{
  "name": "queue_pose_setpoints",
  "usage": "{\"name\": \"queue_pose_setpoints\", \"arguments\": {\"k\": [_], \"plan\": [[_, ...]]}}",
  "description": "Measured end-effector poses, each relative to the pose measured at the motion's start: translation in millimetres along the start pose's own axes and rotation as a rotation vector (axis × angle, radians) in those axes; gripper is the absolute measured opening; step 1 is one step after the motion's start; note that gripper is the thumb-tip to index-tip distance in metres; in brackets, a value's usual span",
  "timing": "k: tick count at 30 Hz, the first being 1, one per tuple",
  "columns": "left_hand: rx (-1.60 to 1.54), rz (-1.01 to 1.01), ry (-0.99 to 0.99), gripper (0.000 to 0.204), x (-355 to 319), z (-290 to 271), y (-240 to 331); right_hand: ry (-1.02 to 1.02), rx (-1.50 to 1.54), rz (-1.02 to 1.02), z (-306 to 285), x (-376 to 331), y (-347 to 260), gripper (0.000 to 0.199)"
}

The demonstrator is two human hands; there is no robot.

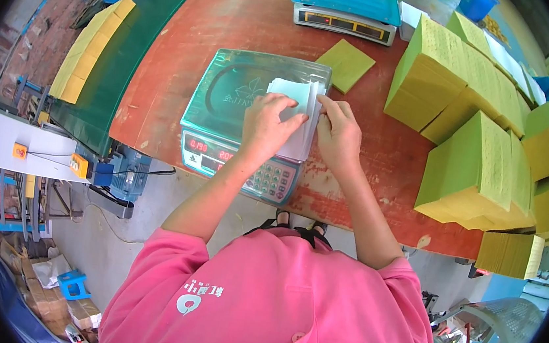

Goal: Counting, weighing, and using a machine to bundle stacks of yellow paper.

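Note:
A digital scale (217, 116) with a clear cover and a lit red display stands on the red table. On its pan lies a stack of white paper sheets (293, 89), slightly fanned along its right side. My left hand (269, 123) rests over the stack, its fingers bent and its thumb spread apart from them. At the right edge of the sheets, my right hand (339, 135) has thumb and forefinger closed on the paper edges. Parts of the stack are hidden beneath my left hand.
Beyond the scale lies a flat yellow-green packet (345, 66). A second scale (345, 23) with a blue tray stands at the back. Blocks of yellow-green packets (466, 167) line the table's right side. A green conveyor belt (122, 67) runs along the left, carrying a yellow row (91, 51).

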State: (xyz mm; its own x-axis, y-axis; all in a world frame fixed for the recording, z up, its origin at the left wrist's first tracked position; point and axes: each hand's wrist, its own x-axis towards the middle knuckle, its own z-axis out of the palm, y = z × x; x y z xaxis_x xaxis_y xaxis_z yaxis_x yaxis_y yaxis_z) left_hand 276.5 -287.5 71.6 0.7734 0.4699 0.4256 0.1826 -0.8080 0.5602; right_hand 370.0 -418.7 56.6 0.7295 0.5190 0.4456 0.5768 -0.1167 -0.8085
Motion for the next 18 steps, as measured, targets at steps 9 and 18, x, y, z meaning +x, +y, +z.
{"name": "queue_pose_setpoints", "arguments": {"k": [9,18], "plan": [[0.096,-0.01,-0.055,0.034,-1,-2,13,-0.013,-0.164,-0.046,-7,-5,7,0.023],[0.259,0.083,0.029,0.058,-2,25,20,0.003,-0.062,0.073,-12,-18,19,0.023]]}}
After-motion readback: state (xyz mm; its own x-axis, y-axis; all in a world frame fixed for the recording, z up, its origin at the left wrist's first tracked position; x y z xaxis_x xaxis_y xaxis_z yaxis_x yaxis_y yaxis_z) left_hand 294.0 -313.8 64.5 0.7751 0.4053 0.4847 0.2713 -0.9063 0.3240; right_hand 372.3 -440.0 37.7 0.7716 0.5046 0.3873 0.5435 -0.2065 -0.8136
